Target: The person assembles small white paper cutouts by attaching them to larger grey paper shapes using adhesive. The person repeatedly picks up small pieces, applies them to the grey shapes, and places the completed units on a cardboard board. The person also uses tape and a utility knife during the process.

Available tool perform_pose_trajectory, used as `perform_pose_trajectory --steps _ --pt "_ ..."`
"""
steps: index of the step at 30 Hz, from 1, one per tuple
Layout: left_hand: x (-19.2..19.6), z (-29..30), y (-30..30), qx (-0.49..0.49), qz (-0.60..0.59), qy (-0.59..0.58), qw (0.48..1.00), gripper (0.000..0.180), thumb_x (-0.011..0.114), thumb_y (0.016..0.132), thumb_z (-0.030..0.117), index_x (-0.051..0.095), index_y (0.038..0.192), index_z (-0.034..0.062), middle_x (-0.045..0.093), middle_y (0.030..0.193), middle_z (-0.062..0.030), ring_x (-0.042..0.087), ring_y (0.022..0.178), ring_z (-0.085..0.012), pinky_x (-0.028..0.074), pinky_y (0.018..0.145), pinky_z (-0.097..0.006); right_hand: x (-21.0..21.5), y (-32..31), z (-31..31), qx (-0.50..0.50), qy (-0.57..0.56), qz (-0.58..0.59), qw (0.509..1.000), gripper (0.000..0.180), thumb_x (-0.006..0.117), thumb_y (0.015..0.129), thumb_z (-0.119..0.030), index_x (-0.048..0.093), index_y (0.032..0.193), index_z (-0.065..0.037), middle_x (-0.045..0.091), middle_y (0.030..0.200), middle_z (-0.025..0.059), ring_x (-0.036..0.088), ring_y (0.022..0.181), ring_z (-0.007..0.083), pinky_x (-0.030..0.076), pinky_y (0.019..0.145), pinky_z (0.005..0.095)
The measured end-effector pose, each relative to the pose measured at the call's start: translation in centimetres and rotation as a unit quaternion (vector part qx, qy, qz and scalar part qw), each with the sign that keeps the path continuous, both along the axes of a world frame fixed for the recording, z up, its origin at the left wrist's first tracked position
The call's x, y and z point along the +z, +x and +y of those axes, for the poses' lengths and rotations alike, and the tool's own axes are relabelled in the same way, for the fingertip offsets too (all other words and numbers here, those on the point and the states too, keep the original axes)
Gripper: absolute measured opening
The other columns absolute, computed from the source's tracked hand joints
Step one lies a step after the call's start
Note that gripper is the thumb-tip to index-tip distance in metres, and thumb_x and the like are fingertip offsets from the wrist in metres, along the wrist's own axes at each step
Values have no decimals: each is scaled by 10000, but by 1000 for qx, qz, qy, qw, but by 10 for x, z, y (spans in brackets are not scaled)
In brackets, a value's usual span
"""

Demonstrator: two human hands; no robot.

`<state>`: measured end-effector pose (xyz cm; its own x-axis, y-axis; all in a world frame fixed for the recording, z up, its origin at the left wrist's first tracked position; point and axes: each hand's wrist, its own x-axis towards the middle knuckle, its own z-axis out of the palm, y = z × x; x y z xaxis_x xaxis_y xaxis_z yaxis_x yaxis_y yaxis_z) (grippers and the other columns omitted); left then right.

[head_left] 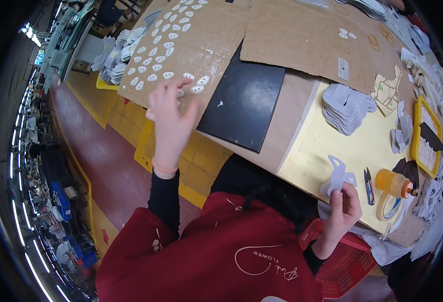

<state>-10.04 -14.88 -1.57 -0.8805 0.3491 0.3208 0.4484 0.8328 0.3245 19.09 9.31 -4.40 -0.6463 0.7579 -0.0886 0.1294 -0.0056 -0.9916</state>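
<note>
Light-grey curved piece with a cut-out loop (338, 170), pinched between thumb and fingers of the right hand (346, 207), up by the near edge of the pale-yellow worktop (307, 146). More light grey peeking past those fingers; cannot tell if part of the same piece or of another. Over to the other side: left hand (173, 116) spread wide, blurred, nothing visible in its grip, right by the small white oval patches with dark holes (157, 67) on a taped brown cardboard sheet (216, 40). Touching any of them? Cannot tell.

And the progress? Well along with the laying-out, by the look of it: ovals in loose rows across the cardboard, a few bunched closest to the left hand, another small group on the second brown cardboard sheet (292, 40). Plenty left among the greys, probably: a thick, wavy-edged stack of light-grey cut pieces (345, 110) beyond the right hand, apparently waiting, against just one piece clearly in hand. No white oval clearly visible on that one. Between the two sides, a smooth black mat (246, 100); just right of the pinch, slim dark snips (368, 186) and an orange plastic bottle (390, 182).
</note>
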Motion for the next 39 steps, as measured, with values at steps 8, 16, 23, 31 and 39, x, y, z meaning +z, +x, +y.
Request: perform_pose_trajectory --steps 8,16,23,31,39 --pt "21 -14 -43 8 -99 -128 987 569 861 719 325 658 1228 169 540 1156 -41 456 1213 -267 334 995 -432 -3 1 3 4 -8 -9 1000 123 661 941 29 668 1060 60 643 931 35 553 838 96 426 741 221" --pt "24 -7 -64 2 -129 -163 978 601 898 658 310 625 1169 150 533 1145 -66 449 1192 -304 334 976 -450 -4 -8 -4 -5 -17 8 1000 109 658 939 40 675 1046 51 630 890 29 509 717 69 375 629 199" --pt "22 -5 -65 -25 -173 -145 974 477 880 680 241 627 1068 129 556 1110 -59 451 1191 -298 340 984 -441 -3 -11 -3 2 -1 6 1000 107 661 937 39 673 1043 48 628 887 32 506 711 66 374 619 198" --pt "21 -17 -57 -72 -165 -61 982 466 819 790 234 662 1215 128 634 1149 -27 512 1185 -243 363 989 -407 -5 -7 1 -8 17 -1 1000 109 663 939 33 673 1045 51 625 888 29 515 727 71 380 634 199" --pt "23 -20 -65 -104 -187 -41 976 324 717 907 337 734 1093 73 660 1064 -68 510 1182 -262 356 970 -398 -3 -6 -1 -11 -15 -1 1000 114 663 935 43 673 1048 53 633 901 34 537 769 76 399 663 199"
